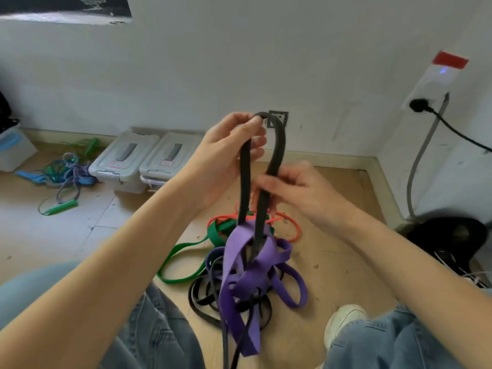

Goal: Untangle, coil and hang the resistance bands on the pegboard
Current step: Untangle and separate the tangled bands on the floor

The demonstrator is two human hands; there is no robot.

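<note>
My left hand (226, 153) pinches the top of a black band loop (278, 145) and lifts it in front of me. My right hand (295, 187) grips the right strand of that same black band lower down. A wide purple band (239, 270) is wound around the black one and hangs from it in a knot. Below on the floor lie a green band (183, 249), an orange band (295, 230) and more black loops (202, 296), all tangled together. No pegboard is in view.
Two lidded plastic boxes (149, 161) stand against the wall. Skipping ropes with green handles (64, 171) lie at the left. A black bag (450, 235) and a cable (458, 131) are at the right. My knees in jeans and a white shoe (346, 318) frame the pile.
</note>
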